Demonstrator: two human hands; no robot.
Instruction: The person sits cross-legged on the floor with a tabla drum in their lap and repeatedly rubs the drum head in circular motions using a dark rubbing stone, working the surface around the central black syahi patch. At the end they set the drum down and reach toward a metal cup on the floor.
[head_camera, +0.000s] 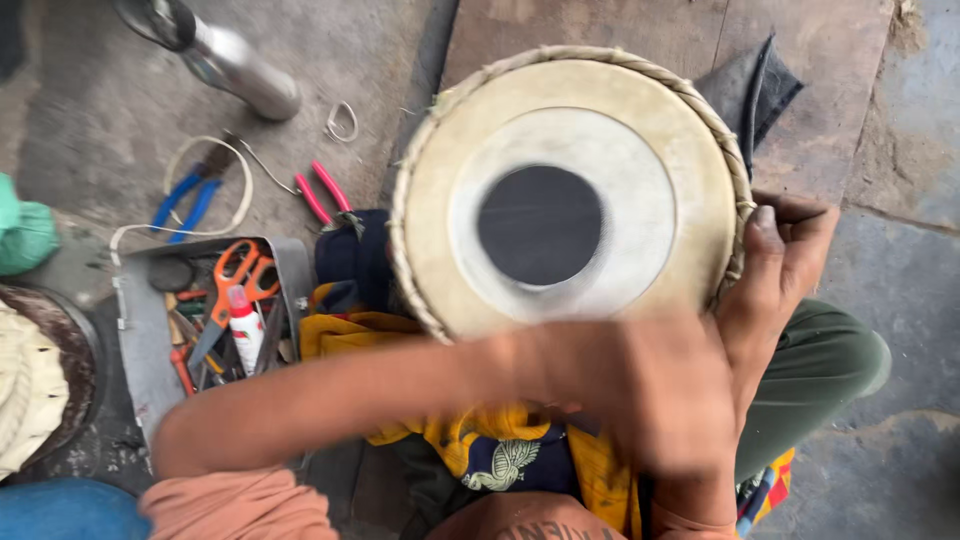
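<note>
A round hand drum with a pale skin head, a black circular patch at its centre and a braided straw-coloured rim (565, 190) stands upright in the middle of the view, its head facing up, resting against yellow and dark-blue patterned cloth (500, 440) in the person's lap. The right hand (775, 265) is at the drum's right edge — the thumb lies up along the braided rim and the fingers curl around the side, clasping the shell. The left hand (650, 385) reaches across from the left, at the near edge of the drum head; it is smeared with motion blur, so whether its fingers are spread or closed cannot be told, nor whether it holds anything.

To the left of the drum, on the grey concrete floor (100, 120), sits an open grey metal tool box (140, 320) with orange-handled scissors (235, 285) and a small white bottle with a red cap (245, 325) among other tools. Just beyond the box lie blue-handled pliers (185, 200) and, nearer the drum, pink-handled pliers (322, 192). A shiny metal cylinder (235, 65) lies at the top left — well apart from the drum. A dark folded piece of rubbery material (755, 90) lies behind the drum at the upper right. The person's green-trousered knee (825, 365) shows at the right.
</note>
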